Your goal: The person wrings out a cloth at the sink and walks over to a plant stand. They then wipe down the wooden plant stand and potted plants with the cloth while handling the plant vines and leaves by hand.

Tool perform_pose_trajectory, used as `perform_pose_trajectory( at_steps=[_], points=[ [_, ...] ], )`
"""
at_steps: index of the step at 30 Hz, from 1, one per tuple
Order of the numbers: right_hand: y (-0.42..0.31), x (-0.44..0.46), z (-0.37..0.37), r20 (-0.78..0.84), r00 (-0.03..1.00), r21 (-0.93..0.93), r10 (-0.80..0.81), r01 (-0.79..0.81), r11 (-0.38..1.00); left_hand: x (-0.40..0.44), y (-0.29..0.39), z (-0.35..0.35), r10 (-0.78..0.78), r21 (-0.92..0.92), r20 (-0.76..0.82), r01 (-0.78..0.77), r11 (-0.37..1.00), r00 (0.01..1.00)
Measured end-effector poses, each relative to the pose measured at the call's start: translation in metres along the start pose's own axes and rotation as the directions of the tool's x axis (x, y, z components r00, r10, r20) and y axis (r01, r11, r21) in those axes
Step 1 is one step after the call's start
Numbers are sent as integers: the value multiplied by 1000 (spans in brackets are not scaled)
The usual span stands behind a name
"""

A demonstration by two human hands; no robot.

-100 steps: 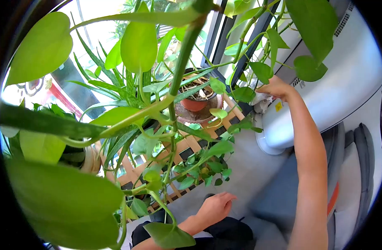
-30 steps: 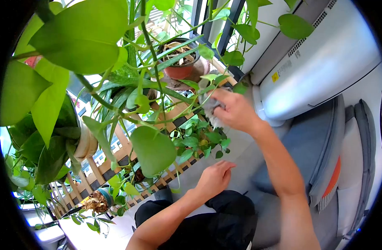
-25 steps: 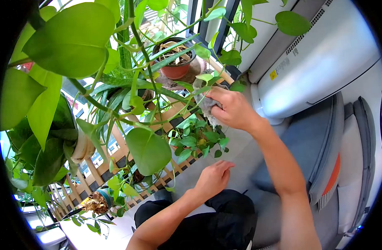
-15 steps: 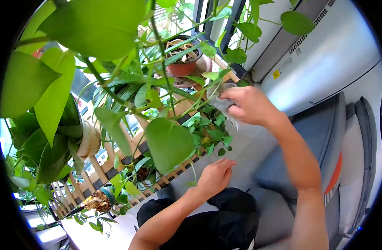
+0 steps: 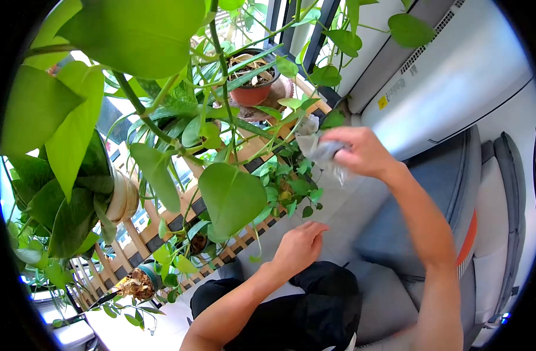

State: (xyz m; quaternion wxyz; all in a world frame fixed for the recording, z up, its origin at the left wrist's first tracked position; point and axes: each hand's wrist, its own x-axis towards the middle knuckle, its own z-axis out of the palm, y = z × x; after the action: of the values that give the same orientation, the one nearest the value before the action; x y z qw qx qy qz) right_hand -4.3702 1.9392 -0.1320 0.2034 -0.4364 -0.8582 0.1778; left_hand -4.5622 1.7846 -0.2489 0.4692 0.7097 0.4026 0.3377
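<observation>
Gripped between the thumb and fingers of my right hand (image 5: pixel 361 153) is a crumpled grey cloth (image 5: pixel 323 149), its loose end hanging below. The cloth is beside the end of the wooden lattice rack (image 5: pixel 316 93) and some trailing vine leaves (image 5: pixel 332 119). My left hand (image 5: pixel 300 247) hovers above my lap with its fingers curled together; whether anything is inside them is hidden. Up and left of the cloth, a reddish-brown pot (image 5: pixel 250 95) with dry matter in it stands on a round base.
Large green leaves (image 5: pixel 233 196) on thick stems hang close to the camera at the left. A white pot (image 5: pixel 123 196) holds a broad-leaved plant. At the right are a glossy white appliance (image 5: pixel 455 88) and a grey cushioned seat (image 5: pixel 420 205).
My right hand has come from beside the white appliance to the rack's end with the cloth, then shifted slightly right. My left hand stays over my lap. The view has shifted.
</observation>
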Motion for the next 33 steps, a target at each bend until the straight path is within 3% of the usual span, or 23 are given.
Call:
perform_pose_trajectory(
  at_steps=[1,2,4,5,6,8,13,15,19,21,24,32,33],
  points=[
    [1,-1,-3,-58,984,184,167,-154,971,0,0,1,17,6,-11,-16,1000,1000],
    [2,4,-2,-55,985,185,165,-152,971,0,0,1,34,14,-20,-34,999,999],
    [2,20,1,-351,904,264,245,-155,952,1,-1,4,41,8,-22,-41,999,999],
    [4,26,2,-263,908,214,326,-275,937,1,-1,5,49,1,-24,-49,999,999],
    [7,29,13,-265,907,216,328,-275,937,2,-1,5,48,2,-22,-48,999,999],
    [18,34,37,-290,957,-170,13,-65,983,3,-1,6,26,21,-4,-25,999,1000],
    [9,23,32,-220,974,-282,43,-106,953,3,-1,8,18,20,3,-18,1000,1000],
    [10,17,28,-193,981,-348,-13,-56,936,4,-2,7,38,19,-10,-38,999,999],
    [10,12,13,-105,994,-298,15,-46,953,1,0,5,32,27,-13,-32,999,999],
    [11,26,13,-254,967,-204,18,-72,976,0,1,5,43,32,-9,-43,999,999],
    [17,32,34,-195,979,-195,52,-91,977,1,2,6,70,23,-38,-69,997,997],
    [8,4,26,-257,965,-214,57,-115,970,1,-1,3,29,35,-19,-28,999,999],
    [0,3,15,-195,958,-70,211,-228,971,-1,-1,3,23,34,-21,-23,999,1000]
  ],
)
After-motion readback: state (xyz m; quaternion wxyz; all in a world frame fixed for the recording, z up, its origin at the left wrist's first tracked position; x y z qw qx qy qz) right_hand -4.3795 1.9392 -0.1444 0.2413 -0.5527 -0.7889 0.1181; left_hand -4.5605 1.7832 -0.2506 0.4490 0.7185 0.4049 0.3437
